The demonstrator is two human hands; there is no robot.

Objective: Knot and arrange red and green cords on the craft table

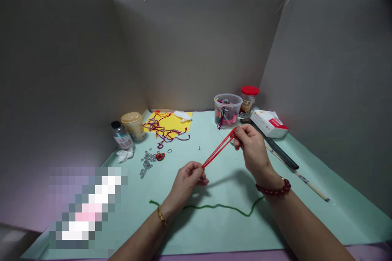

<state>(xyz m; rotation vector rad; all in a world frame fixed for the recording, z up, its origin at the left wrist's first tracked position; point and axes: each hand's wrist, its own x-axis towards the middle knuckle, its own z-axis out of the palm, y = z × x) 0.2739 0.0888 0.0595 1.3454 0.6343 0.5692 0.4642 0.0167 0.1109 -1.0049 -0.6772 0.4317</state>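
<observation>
My left hand [186, 183] and my right hand [251, 149] are raised above the mint-green mat [220, 232], pinching opposite ends of a red cord [218, 149]. The cord runs between them in several taut, nearly parallel strands. Below my hands, a loose green cord [214, 208] lies in a wavy line on the mat, touching neither hand. A gold bracelet [161, 216] circles my left wrist, and a dark red bead bracelet [274, 187] circles my right.
Small metal rings [147, 163] lie scattered left of my hands. Behind them are tangled threads on yellow paper [167, 126], a bottle [121, 135], a lidded cup [133, 126], a plastic tub [228, 110], a red-lidded jar [249, 100], and a tissue pack [268, 124]. Cardboard walls surround the mat.
</observation>
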